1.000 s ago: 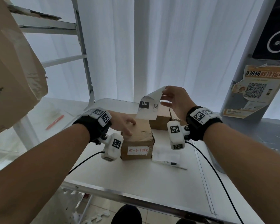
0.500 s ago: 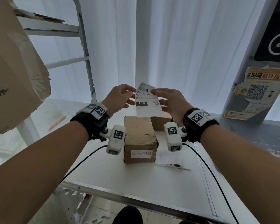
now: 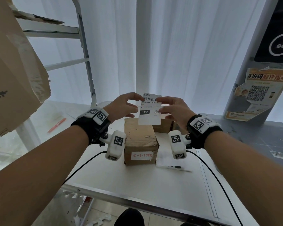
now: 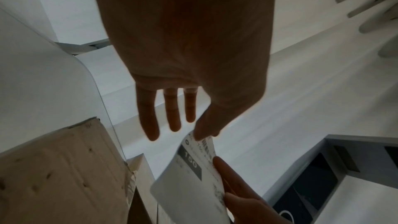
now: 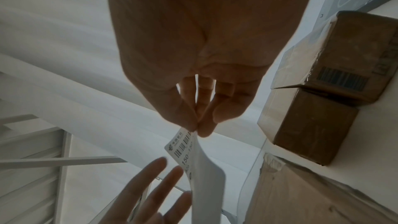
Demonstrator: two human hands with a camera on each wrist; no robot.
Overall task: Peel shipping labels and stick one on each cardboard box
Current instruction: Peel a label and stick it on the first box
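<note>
A white rectangular label (image 3: 149,110) with rounded corners is held upright in the air above a white table (image 3: 137,185), at 12 o'clock from the nearest box. Its smooth paper face carries a barcode along the top, the printed number 150 in a black block, and a small square code.

The label's top left corner is pinched between the thumb and forefinger of the left hand (image 3: 124,106). In the left wrist view, the other 3 fingers (image 4: 171,110) are seen straight and slightly spread, touching nothing.

The label's right edge is pinched by the right hand (image 3: 175,111). In the right wrist view, the thumb and forefinger tips (image 5: 204,125) are pressed together on the top edge, with the remaining fingers curled loosely behind them. There the label (image 5: 202,168) is seen edge-on, bowed in a gentle curve.

Directly below the label, a brown cardboard box (image 3: 140,142) stands on the table. Its top is rough and dimpled, and a white strip with red handwritten numbers is stuck on its front. A second cardboard box (image 3: 163,126), wrapped in glossy clear tape, sits just behind it at 1 o'clock. A flat white sheet (image 3: 168,160) lies on the table at 3 o'clock from the near box. An orange pen (image 3: 56,127) lies far off at 9 o'clock.
</note>
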